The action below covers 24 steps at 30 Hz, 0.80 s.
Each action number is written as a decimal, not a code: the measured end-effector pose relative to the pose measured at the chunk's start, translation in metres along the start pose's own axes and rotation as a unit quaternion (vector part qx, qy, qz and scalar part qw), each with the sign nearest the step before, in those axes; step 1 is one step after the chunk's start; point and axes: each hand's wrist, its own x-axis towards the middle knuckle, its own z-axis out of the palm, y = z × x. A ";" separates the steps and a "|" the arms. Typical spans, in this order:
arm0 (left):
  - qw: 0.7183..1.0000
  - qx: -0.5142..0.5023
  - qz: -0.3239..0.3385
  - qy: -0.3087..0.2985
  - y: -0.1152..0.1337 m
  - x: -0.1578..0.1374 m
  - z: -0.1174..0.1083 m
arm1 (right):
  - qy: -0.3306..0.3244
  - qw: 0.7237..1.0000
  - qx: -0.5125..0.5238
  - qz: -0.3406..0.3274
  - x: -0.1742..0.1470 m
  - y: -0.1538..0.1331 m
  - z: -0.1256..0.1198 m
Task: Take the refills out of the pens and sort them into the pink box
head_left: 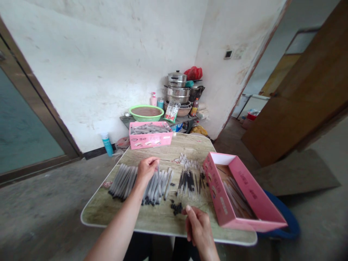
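Note:
My left hand (147,169) is closed in a pinch above a row of translucent grey pen barrels (123,181) with black ends. A thin dark pen refill (164,160) sticks out to the right from its fingertips. One grey barrel (159,179) slants down just below those fingers; whether they hold it too is unclear. Near the front edge, my right hand (199,224) is closed, thumb against forefinger, beside a small heap of black pen caps (176,208). What its fingertips hold, if anything, I cannot make out. Black-tipped pen parts (187,181) lie beyond it.
Clear small plastic pieces (185,160) are scattered mid-table. A pink box full of pens (150,140) stands at the back; another pink box (217,188), holding translucent sticks, sits at the right edge. Behind the table (125,221) are a green basin (146,117) and stacked pots (178,95).

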 end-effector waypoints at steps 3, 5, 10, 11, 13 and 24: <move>0.990 0.136 0.015 0.021 -0.008 0.021 -0.034 | 0.024 1.000 0.000 0.006 0.001 0.005 -0.011; 0.977 0.213 0.027 0.016 -0.012 0.024 -0.044 | 0.030 0.999 0.002 0.009 0.001 0.009 -0.016; 0.940 0.337 0.049 -0.029 -0.020 0.010 -0.035 | 0.029 0.999 -0.012 0.004 0.001 0.014 -0.018; 0.934 0.353 0.052 -0.033 -0.021 0.007 -0.032 | 0.030 0.999 -0.011 0.004 0.001 0.013 -0.018; 0.923 0.379 0.057 -0.035 -0.024 0.004 -0.029 | 0.031 0.999 -0.013 0.006 0.000 0.011 -0.020; 0.910 0.395 0.128 0.003 -0.010 -0.007 -0.016 | 0.097 0.985 -0.131 -0.058 -0.001 -0.016 -0.060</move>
